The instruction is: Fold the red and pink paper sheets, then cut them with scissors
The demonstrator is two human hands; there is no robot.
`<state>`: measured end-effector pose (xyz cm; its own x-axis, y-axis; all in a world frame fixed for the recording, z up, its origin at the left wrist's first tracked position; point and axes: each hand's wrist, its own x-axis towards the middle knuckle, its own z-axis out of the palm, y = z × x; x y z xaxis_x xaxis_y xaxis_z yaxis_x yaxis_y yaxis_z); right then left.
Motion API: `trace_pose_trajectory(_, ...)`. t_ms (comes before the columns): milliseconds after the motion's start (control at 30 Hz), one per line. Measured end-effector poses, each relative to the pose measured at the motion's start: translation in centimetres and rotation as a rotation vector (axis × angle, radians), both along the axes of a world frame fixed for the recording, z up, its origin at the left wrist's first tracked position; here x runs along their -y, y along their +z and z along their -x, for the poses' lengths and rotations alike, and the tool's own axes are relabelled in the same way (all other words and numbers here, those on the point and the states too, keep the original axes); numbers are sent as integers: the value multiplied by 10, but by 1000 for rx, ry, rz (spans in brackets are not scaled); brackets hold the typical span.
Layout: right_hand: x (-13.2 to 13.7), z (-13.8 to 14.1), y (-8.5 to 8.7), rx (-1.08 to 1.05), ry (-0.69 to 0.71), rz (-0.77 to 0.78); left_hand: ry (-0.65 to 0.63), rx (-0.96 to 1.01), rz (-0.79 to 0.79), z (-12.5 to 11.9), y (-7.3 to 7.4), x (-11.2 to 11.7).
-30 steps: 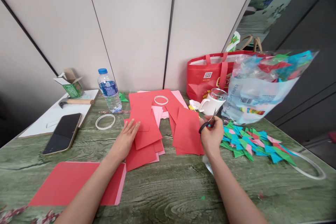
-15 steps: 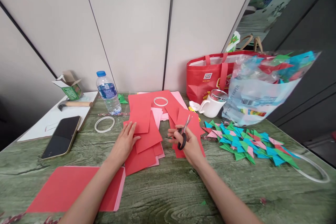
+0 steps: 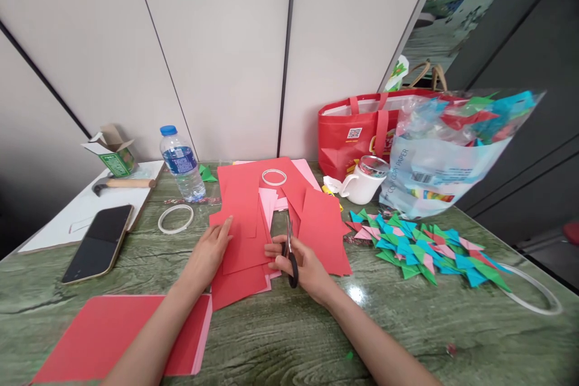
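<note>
Under my left hand (image 3: 208, 253) is the left side of a stack of cut red paper pieces (image 3: 244, 259). Its fingers are stretched out along the sheets' edge. My right hand (image 3: 303, 268) is closed round a pair of scissors (image 3: 292, 265) with black handles, blades pointing away from me. Some of that hand's fingers reach the right edge of the same stack. More red pieces (image 3: 322, 232) lie just to the right. Behind them are larger red sheets with pink paper (image 3: 268, 200) showing between, and a white tape roll (image 3: 274, 177) on top.
At front left lies a red and pink paper stack (image 3: 113, 332). Further back are a phone (image 3: 97, 244), a hammer (image 3: 129, 183), a tape roll (image 3: 175, 219) and a water bottle (image 3: 183, 163). On the right are a white mug (image 3: 362, 186), folded paper pieces (image 3: 420, 247) and bags (image 3: 434, 169).
My right hand has moved left with the scissors, from the right-hand pieces to the stack's right edge. The stacked red pieces have shifted and lie more closely together. My left hand stays at the stack.
</note>
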<state>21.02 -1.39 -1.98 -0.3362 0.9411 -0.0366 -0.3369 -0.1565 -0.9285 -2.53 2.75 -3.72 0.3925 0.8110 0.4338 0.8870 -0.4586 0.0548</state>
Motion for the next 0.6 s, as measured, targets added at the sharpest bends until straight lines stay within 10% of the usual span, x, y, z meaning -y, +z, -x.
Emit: trace_pose_trajectory(600,1,4,-4,18,-35,31,103,10,77,-8,1,1)
